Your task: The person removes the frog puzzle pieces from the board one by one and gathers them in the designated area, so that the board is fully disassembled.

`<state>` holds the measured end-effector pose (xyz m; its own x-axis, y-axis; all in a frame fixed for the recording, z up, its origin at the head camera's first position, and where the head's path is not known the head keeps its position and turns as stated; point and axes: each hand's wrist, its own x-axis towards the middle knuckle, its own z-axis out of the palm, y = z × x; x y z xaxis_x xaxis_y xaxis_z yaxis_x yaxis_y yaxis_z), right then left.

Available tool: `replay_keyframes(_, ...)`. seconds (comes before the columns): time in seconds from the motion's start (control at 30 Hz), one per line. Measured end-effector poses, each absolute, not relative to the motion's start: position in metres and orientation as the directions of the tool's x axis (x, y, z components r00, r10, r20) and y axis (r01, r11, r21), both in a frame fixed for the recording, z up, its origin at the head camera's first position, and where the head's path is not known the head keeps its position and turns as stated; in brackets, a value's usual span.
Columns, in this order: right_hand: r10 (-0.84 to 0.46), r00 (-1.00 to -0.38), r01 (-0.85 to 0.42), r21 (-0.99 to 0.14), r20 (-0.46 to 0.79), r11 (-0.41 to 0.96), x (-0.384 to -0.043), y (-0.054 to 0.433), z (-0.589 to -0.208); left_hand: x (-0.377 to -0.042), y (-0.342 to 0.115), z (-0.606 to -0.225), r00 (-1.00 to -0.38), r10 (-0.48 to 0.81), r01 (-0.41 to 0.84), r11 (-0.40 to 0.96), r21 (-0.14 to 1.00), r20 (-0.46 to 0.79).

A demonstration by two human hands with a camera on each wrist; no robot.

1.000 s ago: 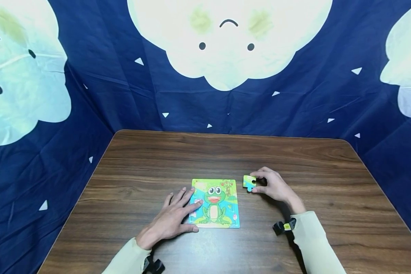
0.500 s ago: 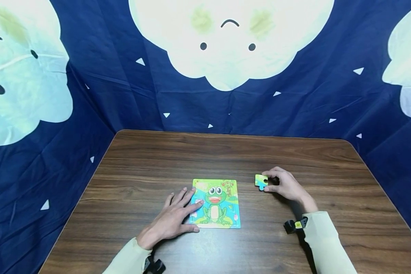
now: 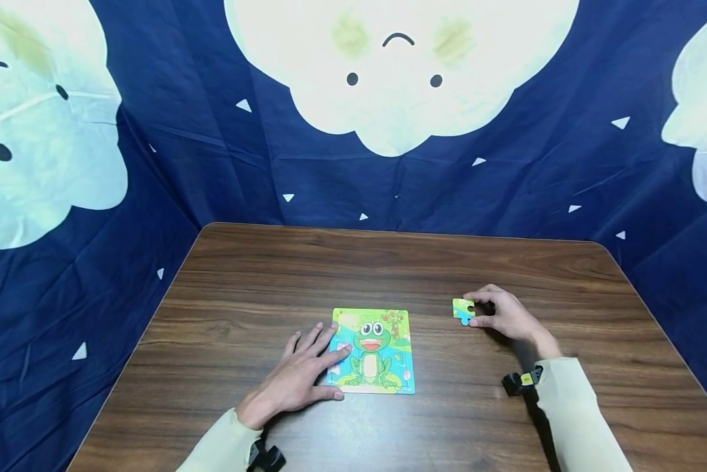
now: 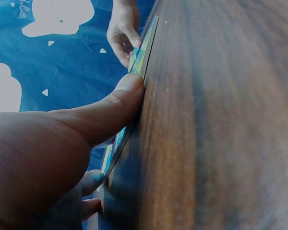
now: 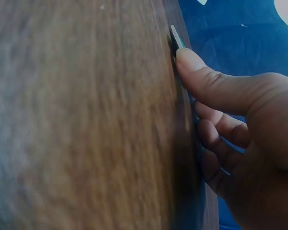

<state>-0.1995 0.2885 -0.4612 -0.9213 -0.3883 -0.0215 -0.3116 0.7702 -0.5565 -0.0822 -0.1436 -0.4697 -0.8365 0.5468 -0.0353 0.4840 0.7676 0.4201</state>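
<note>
A square frog jigsaw puzzle (image 3: pixel 372 351) in green and blue lies flat on the table. My left hand (image 3: pixel 297 377) rests with spread fingers on its left side, the thumb at the lower left corner; the left wrist view shows that thumb (image 4: pixel 127 84) along the puzzle's edge. Off to the right, my right hand (image 3: pixel 509 316) pinches a green and blue jigsaw piece (image 3: pixel 462 308) between thumb and fingers, with the tab pointing toward me. In the right wrist view the piece (image 5: pixel 177 36) shows edge-on beyond the thumb, close over the wood.
Both hands work over a brown wood-grain table (image 3: pixel 259 275) with rounded far corners. Dark blue cloth (image 3: pixel 329 177) printed with pale clouds hangs behind and at the sides. A small black camera sits on each wrist, the right one (image 3: pixel 512 384) close above the tabletop.
My right hand has moved to the right with the jigsaw piece, away from the puzzle. The left hand has stayed on the puzzle; the whole head view has shifted slightly.
</note>
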Motion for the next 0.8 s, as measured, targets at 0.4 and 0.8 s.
replay_keyframes(0.4, -0.402, -0.914, -0.306, -0.552, -0.058, 0.776, -0.2035, 0.2898, -0.4607, -0.0826, -0.1432, -0.4685, -0.836, 0.547, 0.482, 0.771, 0.416, -0.045)
replay_keyframes(0.8, -0.405, -0.911, -0.298, -0.562, -0.073, 0.772, -0.2041, 0.2906, -0.4614, -0.0823, -0.1432, -0.468, -0.833, 0.551, 0.49, 0.771, 0.408, -0.042)
